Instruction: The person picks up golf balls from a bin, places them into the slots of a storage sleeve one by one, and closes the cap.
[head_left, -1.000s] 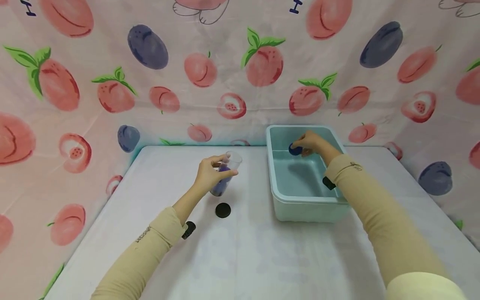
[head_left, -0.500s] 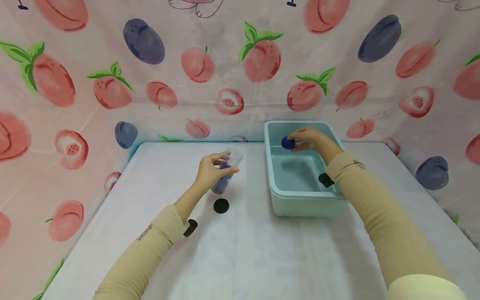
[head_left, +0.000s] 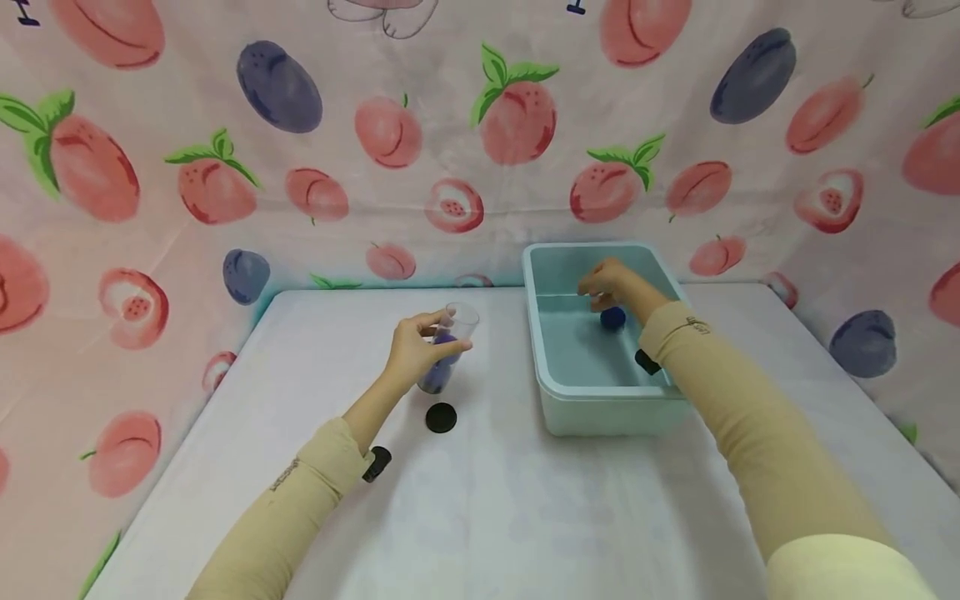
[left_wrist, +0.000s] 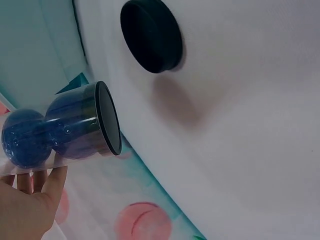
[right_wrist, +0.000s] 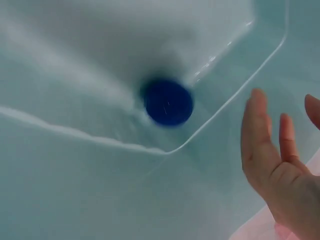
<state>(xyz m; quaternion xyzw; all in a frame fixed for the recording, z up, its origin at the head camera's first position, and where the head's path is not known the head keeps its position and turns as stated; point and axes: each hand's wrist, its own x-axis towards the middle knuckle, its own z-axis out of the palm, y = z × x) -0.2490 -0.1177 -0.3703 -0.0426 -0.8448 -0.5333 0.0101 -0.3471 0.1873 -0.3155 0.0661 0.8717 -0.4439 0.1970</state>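
My left hand [head_left: 416, 346] grips a clear plastic tube [head_left: 447, 357] standing on the white table [head_left: 480, 517]; blue balls [left_wrist: 30, 137] fill its lower part. In the left wrist view the tube [left_wrist: 75, 129] shows a dark base. A black round lid [head_left: 441, 417] lies on the table just in front of it, also seen as the lid [left_wrist: 151, 35]. My right hand [head_left: 611, 283] hovers open over the pale teal tub [head_left: 600, 412], holding nothing. A blue ball [head_left: 612, 317] is inside the tub below that hand, blurred as the ball [right_wrist: 168, 102] near a corner, with my fingers [right_wrist: 262, 140] apart from it.
A pink cloth printed with peaches and plums [head_left: 480, 150] hangs behind and on both sides of the table. The tub stands at the table's back right, against the backdrop.
My right hand has let go of the blue ball, which now lies lower inside the tub. The left hand still holds the tube in the same place.
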